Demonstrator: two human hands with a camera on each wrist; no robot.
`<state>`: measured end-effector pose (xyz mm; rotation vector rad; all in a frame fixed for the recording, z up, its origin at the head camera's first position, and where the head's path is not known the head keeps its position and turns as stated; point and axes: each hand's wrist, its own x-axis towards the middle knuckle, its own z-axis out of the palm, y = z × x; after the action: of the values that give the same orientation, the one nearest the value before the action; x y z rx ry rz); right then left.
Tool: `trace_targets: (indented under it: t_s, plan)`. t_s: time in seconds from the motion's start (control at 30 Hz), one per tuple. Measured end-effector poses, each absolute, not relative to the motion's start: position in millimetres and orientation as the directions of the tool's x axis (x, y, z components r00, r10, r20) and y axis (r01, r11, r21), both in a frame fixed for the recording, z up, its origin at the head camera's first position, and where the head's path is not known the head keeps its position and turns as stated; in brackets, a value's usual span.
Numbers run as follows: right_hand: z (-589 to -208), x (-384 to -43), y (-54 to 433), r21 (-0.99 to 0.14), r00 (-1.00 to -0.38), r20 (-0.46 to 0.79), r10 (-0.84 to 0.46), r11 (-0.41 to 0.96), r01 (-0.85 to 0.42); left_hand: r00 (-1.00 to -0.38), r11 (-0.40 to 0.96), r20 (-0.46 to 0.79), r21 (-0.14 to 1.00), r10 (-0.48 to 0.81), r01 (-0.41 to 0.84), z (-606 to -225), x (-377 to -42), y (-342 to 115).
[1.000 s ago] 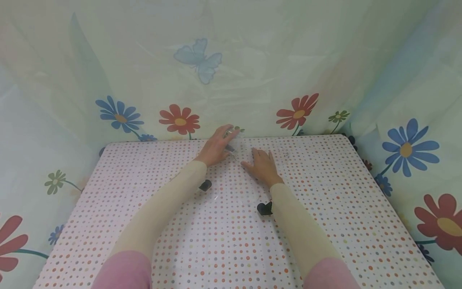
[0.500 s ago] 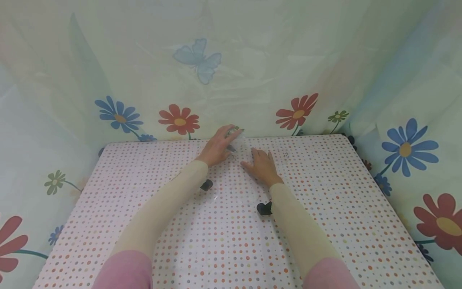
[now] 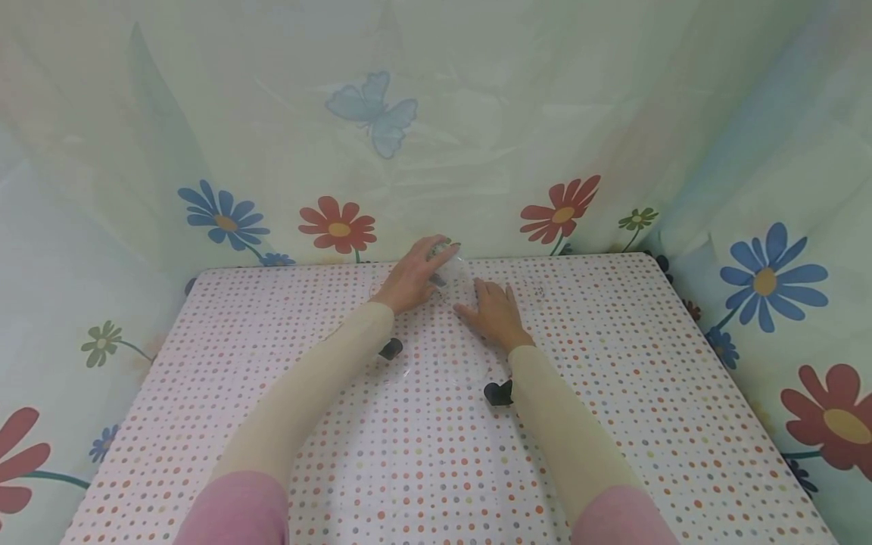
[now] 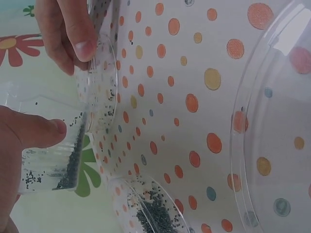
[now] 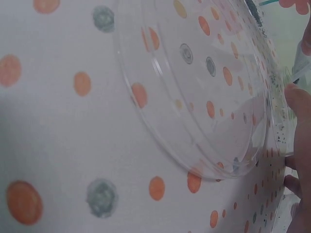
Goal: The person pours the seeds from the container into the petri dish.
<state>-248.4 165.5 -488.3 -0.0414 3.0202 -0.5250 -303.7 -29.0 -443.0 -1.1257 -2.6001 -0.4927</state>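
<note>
My left hand (image 3: 409,276) grips a clear plastic cup (image 4: 53,162), its thumb lying along the side. Dark green granules lie along one wall of the tilted cup, and others cling inside. Beside it, a clear shallow dish (image 4: 109,77) has a few dark granules scattered in it. My right hand (image 3: 496,312) holds this dish at its edge, with the thumb tip right at the rim; part of its fingers is hidden. Another shallow dish (image 4: 163,213) carries a heap of the same dark granules, below the cup in the left wrist view.
A large clear round dish (image 5: 194,121) lies nearer the body, between the forearms. A white dotted cloth (image 3: 436,454) covers the table. A flowered curtain (image 3: 443,174) stands right behind the table's far edge. Black wrist mounts (image 3: 499,393) sit beside the sleeves.
My left hand shifts very slightly to the right with the cup. My right hand stays in place at the dish.
</note>
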Motion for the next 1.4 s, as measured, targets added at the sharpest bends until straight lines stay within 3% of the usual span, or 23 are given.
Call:
trace_targets:
  t_s: [1.4]
  plan:
    - [-488.6, -248.5, 165.7, -0.354, -0.997, -0.056, -0.044, 0.935, -0.022, -0.628, 0.619, 0.362, 0.157, 0.689, 0.769, -441.8, -304.3, -22.2]
